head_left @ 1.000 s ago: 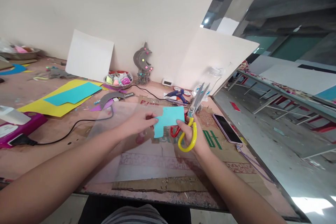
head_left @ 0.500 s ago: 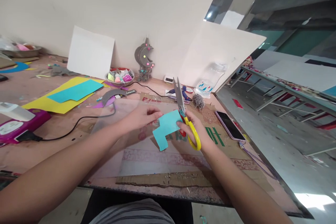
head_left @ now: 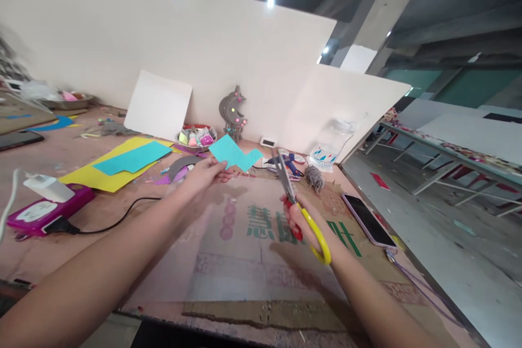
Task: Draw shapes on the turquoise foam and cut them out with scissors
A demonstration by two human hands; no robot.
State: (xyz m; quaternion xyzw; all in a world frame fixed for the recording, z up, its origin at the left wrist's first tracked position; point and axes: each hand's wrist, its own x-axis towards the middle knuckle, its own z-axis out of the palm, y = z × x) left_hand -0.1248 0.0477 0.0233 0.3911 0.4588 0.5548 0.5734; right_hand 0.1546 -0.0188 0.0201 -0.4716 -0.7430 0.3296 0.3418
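At left, a blue sheet [head_left: 132, 159] lies over yellow paper [head_left: 109, 182] on the counter [head_left: 36, 261], apparently set aside. The left hand [head_left: 209, 172] pinches the stepped blue piece [head_left: 233, 153] between its fingers by one edge, raised above the counter, probably keeping it uncreased. The right hand's [head_left: 302, 217] fingers curl around the scissors [head_left: 286, 180], blades pointing away, likely for safety.

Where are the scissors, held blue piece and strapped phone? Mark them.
Scissors [head_left: 308, 217]: head view, on the yellow handle.
Held blue piece [head_left: 234, 156]: head view, on its middle.
Strapped phone [head_left: 370, 221]: head view, on the dark screen.
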